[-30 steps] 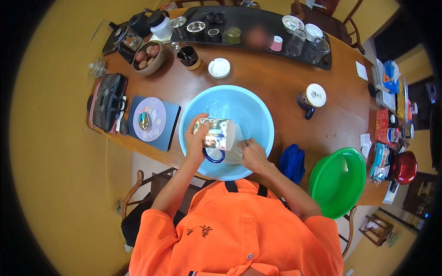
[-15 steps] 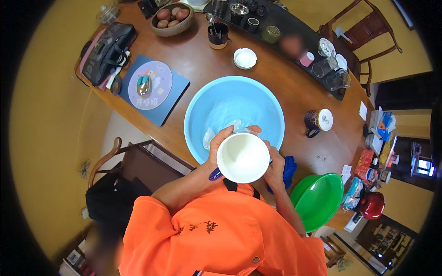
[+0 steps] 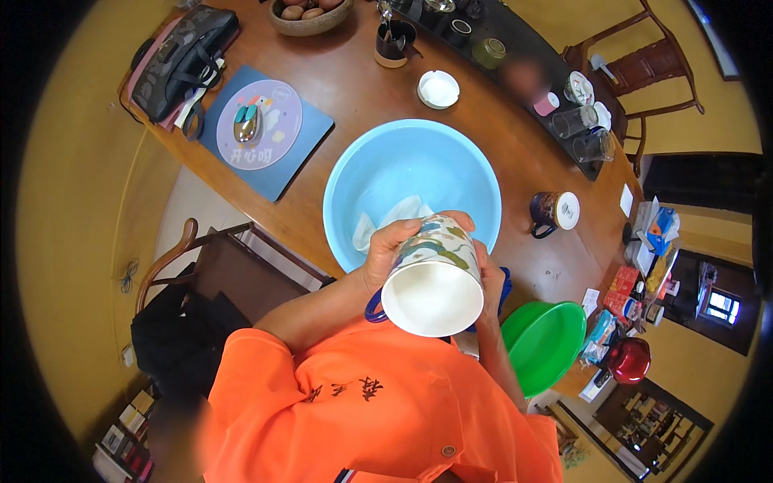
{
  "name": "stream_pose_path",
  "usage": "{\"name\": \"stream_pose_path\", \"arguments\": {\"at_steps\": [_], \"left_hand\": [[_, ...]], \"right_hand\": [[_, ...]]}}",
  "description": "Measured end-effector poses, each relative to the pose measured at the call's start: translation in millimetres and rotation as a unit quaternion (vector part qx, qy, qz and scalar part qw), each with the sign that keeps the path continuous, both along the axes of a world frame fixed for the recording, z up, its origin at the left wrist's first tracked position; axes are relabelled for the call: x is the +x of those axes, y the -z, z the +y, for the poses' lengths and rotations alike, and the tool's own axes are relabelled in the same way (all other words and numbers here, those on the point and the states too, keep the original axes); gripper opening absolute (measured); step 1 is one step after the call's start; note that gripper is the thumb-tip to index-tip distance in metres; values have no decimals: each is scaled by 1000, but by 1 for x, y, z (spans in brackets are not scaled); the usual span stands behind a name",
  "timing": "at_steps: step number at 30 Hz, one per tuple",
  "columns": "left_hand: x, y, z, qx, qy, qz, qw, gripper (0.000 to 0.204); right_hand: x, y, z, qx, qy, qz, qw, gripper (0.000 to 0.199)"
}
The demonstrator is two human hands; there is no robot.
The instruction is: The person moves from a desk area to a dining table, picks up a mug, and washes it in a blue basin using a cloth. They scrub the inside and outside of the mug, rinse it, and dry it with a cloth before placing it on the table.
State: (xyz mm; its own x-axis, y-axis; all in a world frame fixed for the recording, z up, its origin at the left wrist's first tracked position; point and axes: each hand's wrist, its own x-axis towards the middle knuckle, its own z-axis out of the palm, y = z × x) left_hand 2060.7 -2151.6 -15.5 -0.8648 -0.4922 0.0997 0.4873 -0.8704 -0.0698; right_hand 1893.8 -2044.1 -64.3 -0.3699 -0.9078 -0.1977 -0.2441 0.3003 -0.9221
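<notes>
A white mug (image 3: 441, 245) with a green, blue and brown floral pattern and a dark blue handle is tilted, its open mouth facing me and its inside bare white. My left hand (image 3: 388, 253) wraps round its left side above the handle. The fingers of my right hand (image 3: 488, 278) close on its right side, partly hidden behind the mug. Beneath and beyond the mug stands a light blue basin (image 3: 335, 189), with what looks like water in it. A thin whitish translucent cloth or film (image 3: 399, 211) lies in its near part, next to my left hand.
On the wooden table (image 3: 354, 84), a green basin (image 3: 573, 338) stands at the right. A dark mug (image 3: 544, 211) sits right of the blue basin. Beyond are a white ashtray (image 3: 439, 89) and a black tray (image 3: 531, 109) with cups; a mouse (image 3: 247, 125) rests on a pad at the left.
The mug has tipped, so its patterned outside now shows, and its mouth has moved slightly right and toward me. Both hands keep hold of it. The whole view has shifted a little.
</notes>
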Motion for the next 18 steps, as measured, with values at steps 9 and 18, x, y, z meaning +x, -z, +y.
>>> {"name": "stream_pose_path", "arguments": {"at_steps": [9, 18], "left_hand": [[39, 28, -29, -25, -174, -316, 932, 38], [48, 56, -33, -71, -205, -479, 851, 37]], "right_hand": [[-17, 39, -44, 35, -138, 337, 931, 48], [0, 71, -49, 59, -144, 272, 950, 31]]}}
